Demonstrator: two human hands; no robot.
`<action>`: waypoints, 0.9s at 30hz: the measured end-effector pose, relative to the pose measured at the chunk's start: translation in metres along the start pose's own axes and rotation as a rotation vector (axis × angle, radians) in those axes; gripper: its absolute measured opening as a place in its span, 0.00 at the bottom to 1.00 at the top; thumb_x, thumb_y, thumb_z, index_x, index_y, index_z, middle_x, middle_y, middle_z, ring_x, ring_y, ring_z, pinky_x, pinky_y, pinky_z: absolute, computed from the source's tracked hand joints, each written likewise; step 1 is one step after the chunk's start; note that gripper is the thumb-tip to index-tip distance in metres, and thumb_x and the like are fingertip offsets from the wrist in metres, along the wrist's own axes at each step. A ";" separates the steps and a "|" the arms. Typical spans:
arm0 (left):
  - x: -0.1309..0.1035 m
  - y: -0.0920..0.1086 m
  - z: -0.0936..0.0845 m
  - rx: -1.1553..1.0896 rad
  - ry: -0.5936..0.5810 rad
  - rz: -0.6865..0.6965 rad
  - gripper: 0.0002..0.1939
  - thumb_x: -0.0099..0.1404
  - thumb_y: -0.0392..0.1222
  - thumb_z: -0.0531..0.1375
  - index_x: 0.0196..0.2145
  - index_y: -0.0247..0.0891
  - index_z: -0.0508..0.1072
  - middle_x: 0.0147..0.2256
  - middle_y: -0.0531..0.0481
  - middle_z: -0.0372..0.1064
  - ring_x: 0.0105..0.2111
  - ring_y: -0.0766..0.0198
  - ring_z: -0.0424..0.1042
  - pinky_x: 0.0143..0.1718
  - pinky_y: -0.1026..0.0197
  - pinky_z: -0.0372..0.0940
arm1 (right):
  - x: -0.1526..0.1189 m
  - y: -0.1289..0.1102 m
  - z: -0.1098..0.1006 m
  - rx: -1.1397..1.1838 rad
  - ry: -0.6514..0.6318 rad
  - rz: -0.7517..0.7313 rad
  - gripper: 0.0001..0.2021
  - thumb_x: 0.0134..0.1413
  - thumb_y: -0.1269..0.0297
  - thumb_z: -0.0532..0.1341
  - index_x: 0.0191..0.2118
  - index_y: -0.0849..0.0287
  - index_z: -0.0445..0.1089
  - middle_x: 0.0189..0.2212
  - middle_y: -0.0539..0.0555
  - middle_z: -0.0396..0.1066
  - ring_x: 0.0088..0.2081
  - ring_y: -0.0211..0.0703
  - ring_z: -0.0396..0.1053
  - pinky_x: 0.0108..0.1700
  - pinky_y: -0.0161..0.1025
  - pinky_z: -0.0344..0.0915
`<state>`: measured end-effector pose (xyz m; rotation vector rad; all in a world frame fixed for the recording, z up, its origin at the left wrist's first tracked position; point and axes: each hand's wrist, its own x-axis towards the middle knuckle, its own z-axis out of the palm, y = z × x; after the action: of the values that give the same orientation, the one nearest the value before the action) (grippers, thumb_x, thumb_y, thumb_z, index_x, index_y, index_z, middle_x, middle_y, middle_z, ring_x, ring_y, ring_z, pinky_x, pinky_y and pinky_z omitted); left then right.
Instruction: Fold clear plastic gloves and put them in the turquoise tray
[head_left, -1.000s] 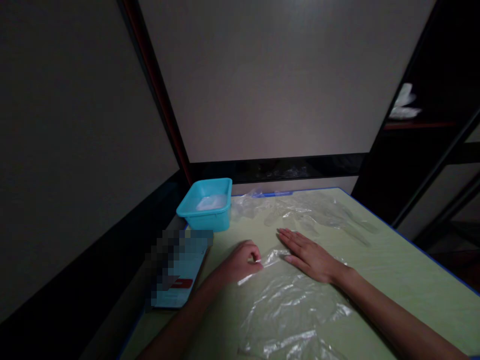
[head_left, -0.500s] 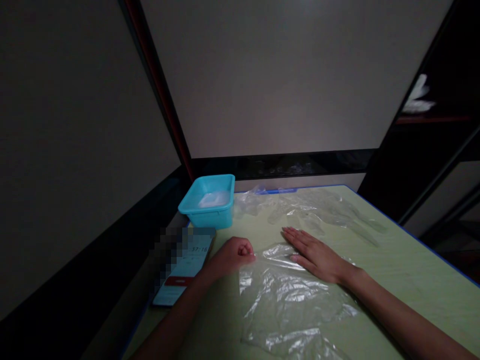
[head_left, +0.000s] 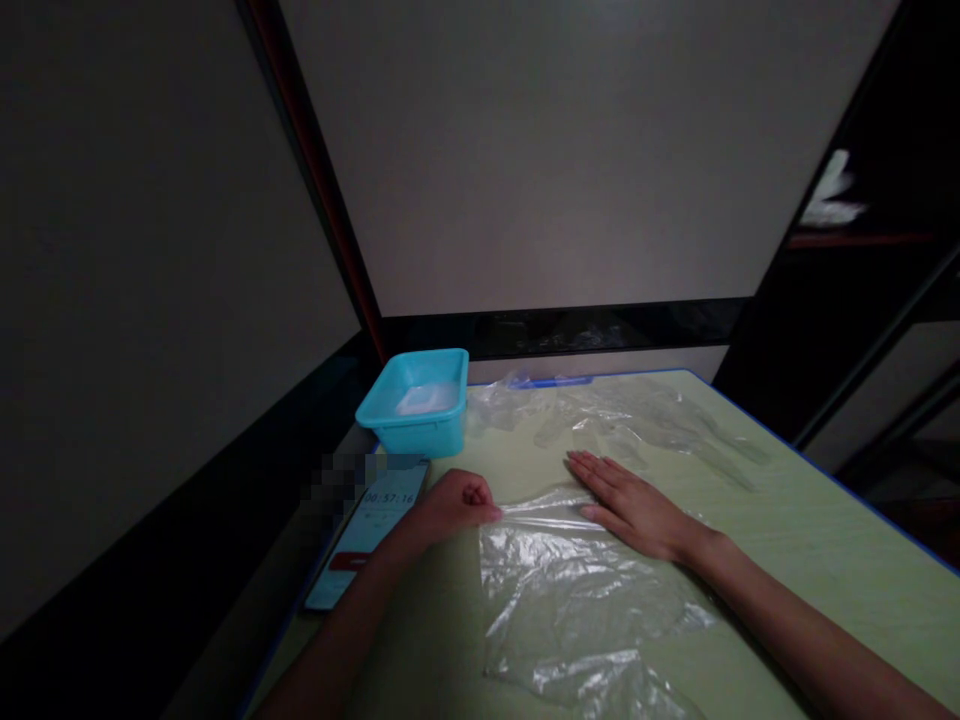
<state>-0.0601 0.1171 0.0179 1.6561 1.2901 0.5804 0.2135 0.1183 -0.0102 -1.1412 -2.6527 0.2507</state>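
A clear plastic sheet or bag (head_left: 577, 600) lies wrinkled on the pale green table (head_left: 810, 560) in front of me. My left hand (head_left: 459, 502) pinches its upper left corner, fingers curled. Taut creases run from that pinch toward my right hand (head_left: 630, 505), which lies flat on the plastic's upper right part with its fingers stretched out.
A turquoise basket (head_left: 420, 437) with something whitish inside stands at the table's back left. A phone (head_left: 375, 530) showing a timer lies below it. More clear plastic (head_left: 645, 410) spreads along the back, near a blue strip (head_left: 555, 382). A wall rises behind.
My left hand has moved slightly left with the plastic corner, and the upper edge is now drawn tighter. The right hand has stayed nearly in place.
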 end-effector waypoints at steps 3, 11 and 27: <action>0.000 0.000 -0.002 -0.024 0.007 0.006 0.09 0.43 0.43 0.61 0.16 0.35 0.66 0.15 0.57 0.62 0.18 0.70 0.60 0.20 0.68 0.53 | 0.000 0.000 0.000 0.000 0.004 -0.001 0.29 0.59 0.49 0.43 0.62 0.59 0.42 0.61 0.57 0.43 0.61 0.48 0.41 0.60 0.49 0.43; -0.002 0.001 -0.003 -0.052 -0.009 -0.018 0.11 0.41 0.45 0.62 0.17 0.35 0.66 0.15 0.57 0.63 0.18 0.69 0.61 0.21 0.67 0.54 | 0.000 -0.001 -0.001 -0.020 -0.009 0.012 0.30 0.59 0.49 0.43 0.62 0.61 0.42 0.60 0.58 0.43 0.60 0.48 0.41 0.60 0.48 0.43; 0.001 -0.009 0.006 0.334 0.256 0.031 0.06 0.51 0.38 0.56 0.20 0.35 0.68 0.19 0.54 0.64 0.24 0.64 0.64 0.24 0.65 0.54 | -0.002 0.006 0.003 -0.139 -0.001 0.041 0.33 0.58 0.46 0.42 0.62 0.65 0.40 0.60 0.59 0.41 0.61 0.47 0.39 0.60 0.48 0.43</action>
<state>-0.0594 0.1155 0.0071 1.9225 1.6190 0.6375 0.2178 0.1205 -0.0152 -1.2382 -2.6856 0.0756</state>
